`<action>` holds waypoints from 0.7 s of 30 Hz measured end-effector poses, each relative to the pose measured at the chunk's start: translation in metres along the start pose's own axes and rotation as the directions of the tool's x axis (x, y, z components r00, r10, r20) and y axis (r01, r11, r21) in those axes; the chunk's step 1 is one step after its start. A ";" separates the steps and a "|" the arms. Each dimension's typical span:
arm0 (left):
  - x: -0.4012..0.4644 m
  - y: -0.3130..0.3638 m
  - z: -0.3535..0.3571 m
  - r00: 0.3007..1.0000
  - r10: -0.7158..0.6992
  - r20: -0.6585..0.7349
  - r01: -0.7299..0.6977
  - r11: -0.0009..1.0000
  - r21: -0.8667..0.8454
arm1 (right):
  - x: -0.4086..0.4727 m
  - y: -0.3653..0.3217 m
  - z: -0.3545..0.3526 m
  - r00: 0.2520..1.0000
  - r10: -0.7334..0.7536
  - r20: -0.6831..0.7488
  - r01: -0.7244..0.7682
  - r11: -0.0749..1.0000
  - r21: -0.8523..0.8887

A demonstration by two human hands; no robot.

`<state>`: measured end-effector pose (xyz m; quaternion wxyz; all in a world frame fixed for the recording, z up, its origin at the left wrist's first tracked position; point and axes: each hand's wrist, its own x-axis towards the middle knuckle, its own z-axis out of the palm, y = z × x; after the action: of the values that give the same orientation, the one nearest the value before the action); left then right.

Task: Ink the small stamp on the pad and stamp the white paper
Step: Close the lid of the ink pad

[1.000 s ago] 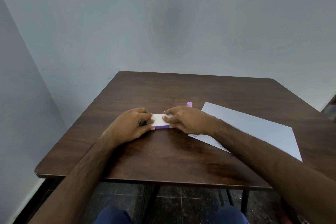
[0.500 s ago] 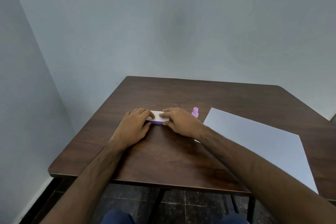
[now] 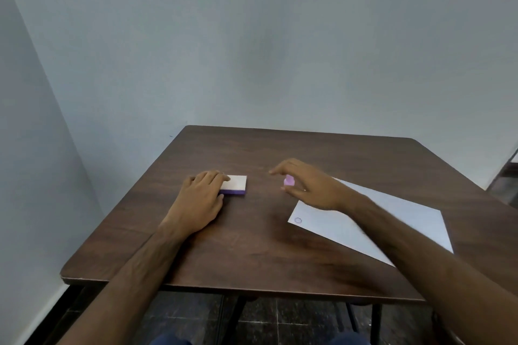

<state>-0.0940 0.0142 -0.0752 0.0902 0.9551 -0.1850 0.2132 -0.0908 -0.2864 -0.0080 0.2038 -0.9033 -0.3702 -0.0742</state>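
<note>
The ink pad point(image 3: 236, 184), a flat box with a white lid and purple base, lies closed on the brown table point(image 3: 252, 246). My left hand point(image 3: 200, 199) rests on its left end and holds it down. The small purple stamp point(image 3: 289, 180) stands on the table to the right of the pad. My right hand point(image 3: 311, 186) curves around the stamp with fingers spread, thumb below it and index finger above, not clearly touching it. The white paper point(image 3: 392, 221) lies at the right, with one small purple ring mark point(image 3: 298, 220) near its left corner.
A pale wall runs close behind and along the left of the table. The table's front edge is near my knees, and dark floor tiles and the table's legs show below it. My right forearm lies over the paper.
My right hand has left the ink pad and moved right to the purple stamp. My left hand stays on the pad. The view has tilted up, and the ring mark on the paper now shows.
</note>
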 end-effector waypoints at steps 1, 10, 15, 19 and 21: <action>0.001 0.005 -0.001 0.999 0.032 -0.014 -0.032 0.999 0.026 | -0.018 0.010 -0.009 1.000 0.029 -0.010 -0.029 0.999 -0.016; 0.060 0.093 0.021 0.989 0.019 0.144 0.024 0.956 -0.292 | -0.122 0.076 -0.041 0.925 0.352 0.146 -0.339 0.935 -0.105; 0.093 0.119 0.032 0.981 -0.051 0.187 0.110 0.942 -0.318 | -0.138 0.082 -0.029 0.894 0.395 0.213 -0.391 0.918 -0.060; 0.106 0.118 0.036 0.980 -0.024 0.199 0.066 0.976 -0.208 | -0.139 0.083 -0.026 0.881 0.414 0.228 -0.389 0.909 -0.148; 0.108 0.114 0.037 0.985 -0.051 0.164 0.076 0.985 -0.155 | -0.136 0.085 -0.027 0.859 0.455 0.236 -0.396 0.881 -0.259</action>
<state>-0.0344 -0.1336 -0.0502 0.1588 0.9641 -0.1776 0.1175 -0.1285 -0.4392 -0.0487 0.0661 -0.9796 -0.1769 0.0687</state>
